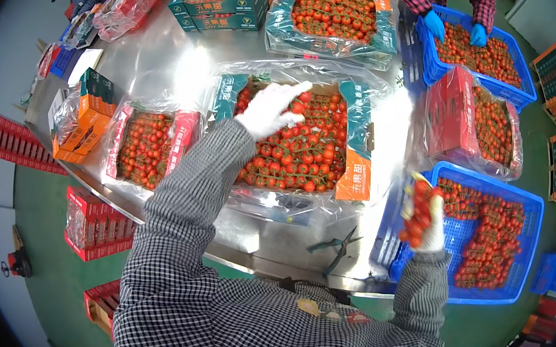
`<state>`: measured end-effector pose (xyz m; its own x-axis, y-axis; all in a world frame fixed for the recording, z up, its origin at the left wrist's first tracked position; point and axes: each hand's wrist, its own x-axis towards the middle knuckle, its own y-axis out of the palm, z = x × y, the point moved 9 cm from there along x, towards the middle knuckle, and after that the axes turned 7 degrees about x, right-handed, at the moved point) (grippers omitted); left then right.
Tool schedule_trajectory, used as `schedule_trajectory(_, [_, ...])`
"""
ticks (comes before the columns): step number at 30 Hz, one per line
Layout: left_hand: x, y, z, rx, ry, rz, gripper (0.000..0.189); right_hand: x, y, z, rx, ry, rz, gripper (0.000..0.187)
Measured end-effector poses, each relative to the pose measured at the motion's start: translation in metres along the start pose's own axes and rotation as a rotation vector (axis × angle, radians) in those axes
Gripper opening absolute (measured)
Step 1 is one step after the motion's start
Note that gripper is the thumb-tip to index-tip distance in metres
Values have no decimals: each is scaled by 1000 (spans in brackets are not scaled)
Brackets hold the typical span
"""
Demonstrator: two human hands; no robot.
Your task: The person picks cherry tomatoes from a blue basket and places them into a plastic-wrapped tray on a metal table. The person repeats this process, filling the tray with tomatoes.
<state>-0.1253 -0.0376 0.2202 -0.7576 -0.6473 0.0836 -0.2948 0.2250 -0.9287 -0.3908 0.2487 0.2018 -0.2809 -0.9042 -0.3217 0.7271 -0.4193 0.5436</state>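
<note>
My left hand (271, 110), in a white glove, is over an open green-and-orange carton (358, 131) lined with clear plastic film. Its thumb and forefinger are spread around a few cherry tomatoes (299, 102); whether they touch them is unclear. Rows of cherry tomatoes on the vine (300, 158) fill the carton. On the right, my gloved right hand (435, 229) grips a bunch of cherry tomatoes (417, 214) above the near edge of a blue plastic crate (496, 300). More vine tomatoes (493, 241) lie in that crate, along its far and right sides.
Pruning snips (336, 247) lie spread on the metal table (274, 246) near its front edge. A filled red carton (143, 149) stands left, a filled green one (333, 21) behind. Far right, a co-worker's blue-gloved hands (457, 31) reach into another blue crate (516, 96).
</note>
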Motion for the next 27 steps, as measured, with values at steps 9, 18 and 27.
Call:
schedule_trajectory(9, [-7, 72, 80, 183, 16, 58, 62, 160, 218, -61, -908, -363, 600, 70])
schedule_trajectory(18, [0, 87, 109, 351, -186, -129, 59, 167, 201, -145, -1716, -687, 619, 70])
schedule_trajectory(27, [1, 68, 92, 383, -167, -46, 64, 74, -17, 43, -1356, -668, -4, 24])
